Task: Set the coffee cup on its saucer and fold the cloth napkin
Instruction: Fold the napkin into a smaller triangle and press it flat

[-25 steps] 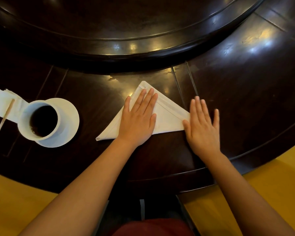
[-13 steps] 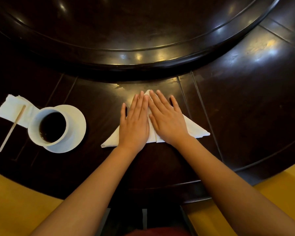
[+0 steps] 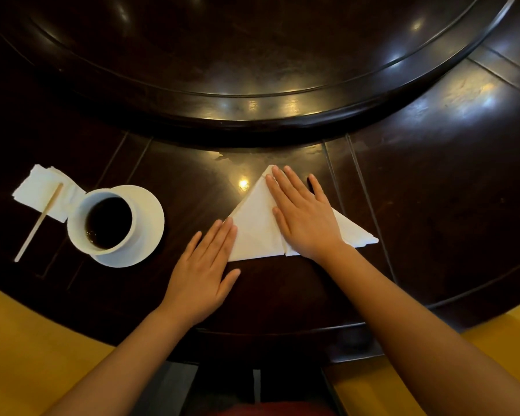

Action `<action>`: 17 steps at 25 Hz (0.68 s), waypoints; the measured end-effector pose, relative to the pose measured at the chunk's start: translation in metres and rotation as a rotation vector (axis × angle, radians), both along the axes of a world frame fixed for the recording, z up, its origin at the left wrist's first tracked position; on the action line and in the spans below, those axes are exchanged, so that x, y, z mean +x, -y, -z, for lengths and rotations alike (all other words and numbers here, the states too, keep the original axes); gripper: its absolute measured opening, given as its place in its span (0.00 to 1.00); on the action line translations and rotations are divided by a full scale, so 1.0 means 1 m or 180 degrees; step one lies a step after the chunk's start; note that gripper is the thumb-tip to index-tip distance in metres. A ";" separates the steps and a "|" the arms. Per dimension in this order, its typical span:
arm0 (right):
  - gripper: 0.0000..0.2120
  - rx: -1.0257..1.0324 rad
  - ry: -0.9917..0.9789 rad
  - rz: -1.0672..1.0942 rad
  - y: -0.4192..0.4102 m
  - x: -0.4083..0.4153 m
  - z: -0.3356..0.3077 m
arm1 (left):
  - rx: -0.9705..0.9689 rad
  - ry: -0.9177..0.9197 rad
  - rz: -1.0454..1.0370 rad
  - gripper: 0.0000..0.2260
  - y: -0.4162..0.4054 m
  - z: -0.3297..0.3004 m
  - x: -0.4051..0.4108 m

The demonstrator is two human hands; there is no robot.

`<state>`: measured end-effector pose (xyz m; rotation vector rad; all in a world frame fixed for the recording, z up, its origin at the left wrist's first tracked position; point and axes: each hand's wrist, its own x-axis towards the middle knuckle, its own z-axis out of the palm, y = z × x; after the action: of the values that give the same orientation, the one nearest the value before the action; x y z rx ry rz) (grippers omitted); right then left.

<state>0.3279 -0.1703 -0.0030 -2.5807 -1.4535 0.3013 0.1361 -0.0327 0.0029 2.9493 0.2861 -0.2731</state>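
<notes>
I see a dark glossy wooden table (image 3: 433,205) with a yellow seat edge (image 3: 27,340) nearest me, and on it my left hand (image 3: 203,273) lies flat with straight fingers, its tips touching the lower-left corner of the one cloth napkin (image 3: 254,232). That white napkin is folded to a triangle, long edge running left to right toward me and apex pointing away, and my right hand (image 3: 302,216) presses flat on its right half, fingers straight and reaching the apex. Left of it one coffee cup (image 3: 102,220) of dark coffee stands on its one saucer (image 3: 150,211), with one wooden stirrer (image 3: 38,223) lying across paper napkins (image 3: 36,187) further left, and the raised round turntable (image 3: 252,70) farthest off.
</notes>
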 end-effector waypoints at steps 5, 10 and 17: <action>0.26 0.0078 -0.0116 0.0045 -0.002 0.000 -0.004 | -0.0032 -0.0002 -0.0253 0.29 0.013 -0.012 -0.032; 0.28 0.0417 -0.0123 0.1299 0.031 -0.008 -0.035 | -0.0331 0.0580 -0.0501 0.29 0.041 -0.031 0.044; 0.24 -0.0779 -0.0295 0.1920 0.085 -0.009 -0.063 | -0.0081 0.0064 -0.0530 0.31 0.048 -0.002 0.111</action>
<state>0.3193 -0.2549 0.0601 -2.9889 -0.5835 0.5222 0.2472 -0.0804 0.0046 2.8792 0.5181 -0.2228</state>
